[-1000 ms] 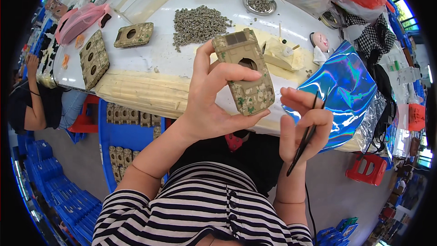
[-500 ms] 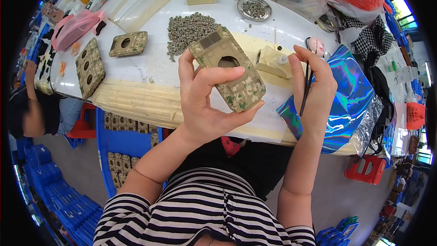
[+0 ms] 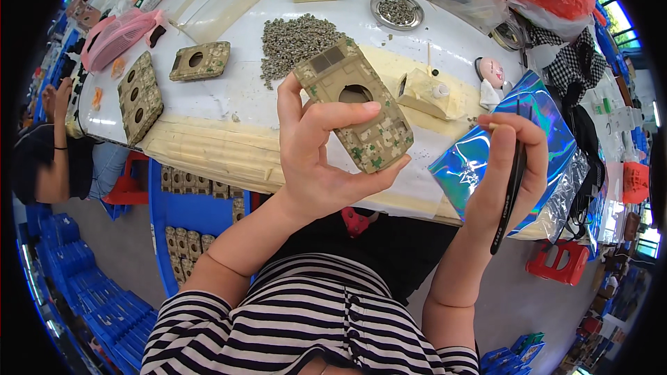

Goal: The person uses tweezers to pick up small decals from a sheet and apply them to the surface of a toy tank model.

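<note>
My left hand (image 3: 326, 146) is closed around a camouflage-painted model tank hull (image 3: 379, 121), its thumb lying across the round hole in the top. To the right, apart from the hull, my right hand (image 3: 511, 173) grips black tweezers (image 3: 513, 191) that slant down across the palm. Its thumb and index finger are bent together; whether a small part sits between them I cannot make out. Several small metallic parts lie in a heap (image 3: 295, 42) just beyond the hull. Between the hands stands a tape-covered block (image 3: 431, 97) with a small whitish bottle top (image 3: 440, 89) in it.
Two more camouflage hulls (image 3: 200, 61) (image 3: 140, 101) lie at the left. A round metal dish (image 3: 397, 11) of small parts stands at the back. Shiny blue foil (image 3: 472, 160) covers the right side. Below the table edge, a blue tray (image 3: 160, 219) holds several hulls. Another person's arm (image 3: 61, 139) is at far left.
My right hand has moved right and slightly nearer, turning so the tweezers now point down across the palm. My left hand keeps its hold on the hull. The other person's hands have shifted.
</note>
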`<state>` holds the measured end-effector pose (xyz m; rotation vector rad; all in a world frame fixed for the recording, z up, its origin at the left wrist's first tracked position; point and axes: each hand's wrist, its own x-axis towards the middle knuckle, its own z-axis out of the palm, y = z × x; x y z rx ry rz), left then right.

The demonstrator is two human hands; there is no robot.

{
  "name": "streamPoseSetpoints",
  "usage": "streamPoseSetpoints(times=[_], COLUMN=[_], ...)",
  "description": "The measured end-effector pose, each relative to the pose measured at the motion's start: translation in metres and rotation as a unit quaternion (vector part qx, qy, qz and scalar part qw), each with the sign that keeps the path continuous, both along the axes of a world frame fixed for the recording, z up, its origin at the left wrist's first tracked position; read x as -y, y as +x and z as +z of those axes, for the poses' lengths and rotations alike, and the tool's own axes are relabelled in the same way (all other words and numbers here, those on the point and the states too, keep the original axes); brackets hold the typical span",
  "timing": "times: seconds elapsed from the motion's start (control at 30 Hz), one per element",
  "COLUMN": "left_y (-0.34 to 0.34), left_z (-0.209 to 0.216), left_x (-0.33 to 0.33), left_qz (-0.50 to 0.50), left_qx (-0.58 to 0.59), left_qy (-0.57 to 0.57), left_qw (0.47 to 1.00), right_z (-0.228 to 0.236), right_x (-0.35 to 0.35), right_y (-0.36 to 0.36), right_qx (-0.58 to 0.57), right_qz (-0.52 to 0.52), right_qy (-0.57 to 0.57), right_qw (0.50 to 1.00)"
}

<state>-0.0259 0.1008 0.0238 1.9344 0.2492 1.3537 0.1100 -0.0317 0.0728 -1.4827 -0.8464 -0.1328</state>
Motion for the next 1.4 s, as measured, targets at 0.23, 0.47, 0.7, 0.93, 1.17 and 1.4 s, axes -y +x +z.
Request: streamPoseSetpoints(times=[0.23,0.47,0.7,0.93,1.17,1.4], left_y=[0.0,0.0,0.0,0.0,0.0,0.0], left_z=[-0.001,0.0,-0.001,-0.001,-0.001,-0.002], left_x=[0.001,0.001,0.001,0.0,0.002,0.002], left_qz=[-0.001,0.006,0.001,0.003,0.005,0.005], left_qx=[-0.002,0.0,0.002,-0.001,-0.001,0.002], left_qy=[0.003,0.001,-0.004,0.007,-0.002,-0.005], left_qw=[1.0,1.0,1.0,1.0,1.0,1.0], right_z=[-0.001,-0.002,-0.003,-0.004,-0.005,-0.005], right_x=[0.0,-0.001,-0.001,-0.001,-0.001,-0.002], right_y=[-0.026,-0.028,-0.029,-0.028,-0.028,-0.028], right_qx=[-0.174,-0.183,-0.181,-0.176,-0.173,-0.173], right_qz=[0.197,0.203,0.199,0.198,0.198,0.195], right_qy=[0.035,0.031,0.024,0.023,0.022,0.021], right_qw=[0.964,0.961,0.963,0.964,0.965,0.965])
